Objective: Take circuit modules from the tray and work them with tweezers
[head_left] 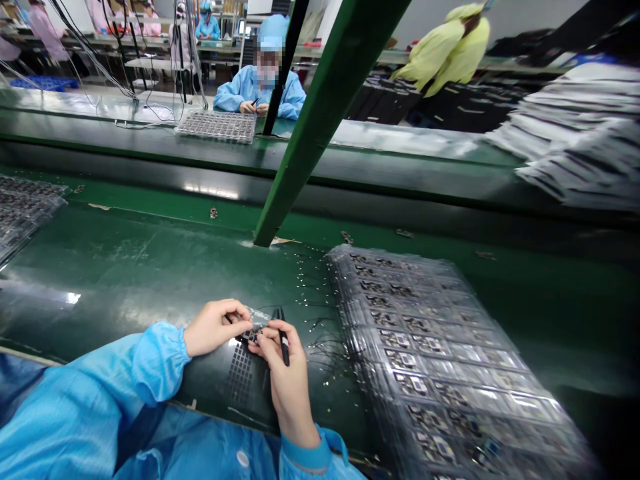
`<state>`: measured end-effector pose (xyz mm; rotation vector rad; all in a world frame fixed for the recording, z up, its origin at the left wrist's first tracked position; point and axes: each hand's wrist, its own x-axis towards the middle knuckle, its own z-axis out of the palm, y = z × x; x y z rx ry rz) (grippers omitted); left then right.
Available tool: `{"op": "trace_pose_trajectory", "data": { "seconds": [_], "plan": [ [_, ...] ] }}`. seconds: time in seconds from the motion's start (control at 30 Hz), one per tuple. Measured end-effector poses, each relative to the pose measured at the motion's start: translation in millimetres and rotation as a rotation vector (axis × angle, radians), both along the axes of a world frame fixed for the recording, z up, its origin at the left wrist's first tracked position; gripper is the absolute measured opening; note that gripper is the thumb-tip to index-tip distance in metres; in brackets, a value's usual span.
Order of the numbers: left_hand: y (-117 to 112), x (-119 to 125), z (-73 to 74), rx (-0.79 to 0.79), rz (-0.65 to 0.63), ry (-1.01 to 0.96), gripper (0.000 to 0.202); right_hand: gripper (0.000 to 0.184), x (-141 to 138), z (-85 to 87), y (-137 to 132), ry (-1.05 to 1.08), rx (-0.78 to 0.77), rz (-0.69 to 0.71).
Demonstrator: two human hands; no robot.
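Between my two hands is a small dark circuit board (253,334), partly covered by fingers. My left hand (217,327) pinches its left side, thumb and forefinger closed together. My right hand (290,363) grips its right side and also keeps black tweezers (285,345) tucked across the fingers, tips pointing away from me. Just beyond the fingertips lies a clear strip with pale marks (259,315). Below the hands, a sheet of small dark squares (241,375) rests on the green worktop (150,267).
Stacked clear trays (480,320) of small boards stand to the right. Thin wires (320,325) and tiny bits lie beside them. More trays (25,207) sit at far left. A green post (310,127) rises ahead; a co-worker (250,90) sits across the line.
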<state>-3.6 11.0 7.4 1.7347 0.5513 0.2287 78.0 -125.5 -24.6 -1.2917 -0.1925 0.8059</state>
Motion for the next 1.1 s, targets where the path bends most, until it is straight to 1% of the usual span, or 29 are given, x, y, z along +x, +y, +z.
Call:
{"op": "trace_pose_trajectory", "data": {
  "seconds": [0.2,0.33,0.53,0.77,0.9,1.1],
  "plan": [
    [0.8,0.1,-0.7,0.004,0.017,0.007,0.013,0.047,-1.0,0.9,0.1,-0.012,-0.009,-0.025],
    [1.7,0.1,-2.0,-0.021,0.01,0.027,0.014,0.047,-2.0,1.0,0.6,-0.023,0.003,0.0],
    [1.5,-0.5,-2.7,-0.021,-0.036,0.043,0.016,0.044,-2.3,2.6,1.2,-0.03,0.02,0.063],
    [1.0,0.3,-4.6,-0.036,-0.004,0.043,0.016,0.042,-4.2,5.2,1.9,-0.033,0.042,0.053],
    [1.8,0.0,-5.0,0.014,-0.012,0.035,0.017,0.042,-4.3,4.4,2.2,-0.046,0.038,0.049],
    [0.3,-0.5,-1.4,0.104,-0.018,-0.005,0.014,0.04,-5.0,2.5,1.8,-0.052,0.037,0.044]
  ]
}}
